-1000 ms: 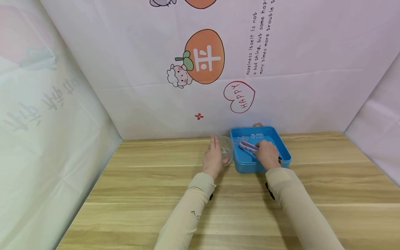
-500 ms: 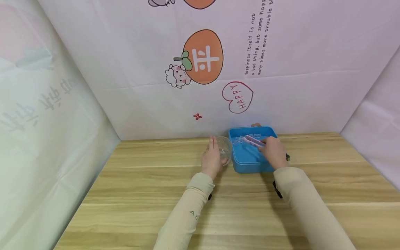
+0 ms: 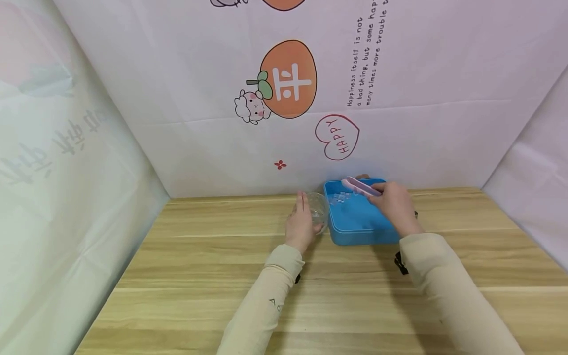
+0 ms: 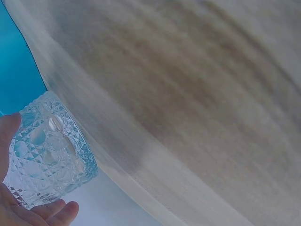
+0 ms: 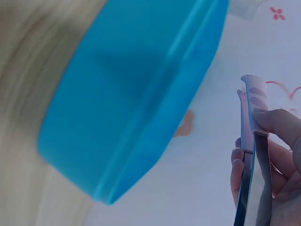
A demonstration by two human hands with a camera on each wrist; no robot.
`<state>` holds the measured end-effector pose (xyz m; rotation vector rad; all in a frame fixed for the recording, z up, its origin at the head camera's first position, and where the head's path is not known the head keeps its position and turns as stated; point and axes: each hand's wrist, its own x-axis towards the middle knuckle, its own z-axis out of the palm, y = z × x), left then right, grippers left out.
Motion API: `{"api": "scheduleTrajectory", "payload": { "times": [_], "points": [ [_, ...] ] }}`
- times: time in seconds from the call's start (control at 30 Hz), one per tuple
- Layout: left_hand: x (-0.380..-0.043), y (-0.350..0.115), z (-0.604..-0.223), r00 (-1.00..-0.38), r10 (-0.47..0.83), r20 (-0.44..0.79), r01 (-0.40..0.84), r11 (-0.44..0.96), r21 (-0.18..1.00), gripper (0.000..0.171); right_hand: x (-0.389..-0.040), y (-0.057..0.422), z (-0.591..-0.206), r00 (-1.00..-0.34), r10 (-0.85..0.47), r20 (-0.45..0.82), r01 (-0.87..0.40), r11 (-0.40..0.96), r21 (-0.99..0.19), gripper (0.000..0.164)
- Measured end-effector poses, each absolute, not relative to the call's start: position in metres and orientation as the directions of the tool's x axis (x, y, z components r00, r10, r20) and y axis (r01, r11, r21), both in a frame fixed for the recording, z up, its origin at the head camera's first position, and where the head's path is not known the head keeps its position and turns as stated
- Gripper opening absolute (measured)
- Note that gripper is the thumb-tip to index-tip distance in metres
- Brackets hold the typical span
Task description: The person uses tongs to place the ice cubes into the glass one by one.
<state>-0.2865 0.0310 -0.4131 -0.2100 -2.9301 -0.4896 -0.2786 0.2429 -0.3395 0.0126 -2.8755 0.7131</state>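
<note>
My left hand (image 3: 300, 226) holds a clear glass cup (image 3: 318, 213) on the table, against the left side of a blue box (image 3: 361, 237). In the left wrist view the glass (image 4: 47, 155) shows a cut diamond pattern, with thumb and fingers around it. My right hand (image 3: 395, 204) pinches pink-purple tongs (image 3: 361, 186) above the box's back part. The right wrist view shows the tongs (image 5: 256, 106) with their tips close together; whether something small sits between them I cannot tell. Several clear cubes (image 3: 340, 197) lie in the box's left part.
The wooden table (image 3: 199, 266) ends at a white printed cloth (image 3: 213, 158) right behind the box and glass. Another white cloth (image 3: 88, 207) hangs along the left side.
My right hand has lifted the tongs from among the cubes, up and to the right, above the box's back part. My left hand and the glass have stayed in place.
</note>
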Motion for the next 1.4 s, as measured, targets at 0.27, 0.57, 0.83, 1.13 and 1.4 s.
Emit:
{"api": "scheduleTrajectory", "payload": {
  "times": [0.27,0.57,0.83,1.13,1.4],
  "points": [
    [-0.288,0.031,-0.414,-0.976,0.110,0.186,0.165,0.935,0.315,0.098,-0.269,0.224,-0.324,-0.977,-0.050,0.207,-0.133,0.902,-0.410,0.038],
    [-0.289,0.030,-0.415,-0.974,0.111,0.199,0.167,0.940,0.296,0.099,-0.266,0.206,-0.332,-0.972,-0.136,0.190,-0.208,0.872,-0.444,0.036],
    [-0.289,0.030,-0.415,-0.978,0.108,0.181,0.160,0.938,0.308,0.099,-0.268,0.198,-0.344,-0.972,-0.179,0.152,-0.228,0.874,-0.430,0.034],
    [-0.291,0.031,-0.419,-0.979,0.108,0.173,0.157,0.941,0.299,0.100,-0.269,0.198,-0.352,-0.973,-0.185,0.135,-0.226,0.878,-0.422,0.035],
    [-0.292,0.031,-0.418,-0.983,0.101,0.155,0.146,0.936,0.319,0.100,-0.271,0.199,-0.350,-0.977,-0.185,0.105,-0.212,0.879,-0.427,0.037]
  ]
}}
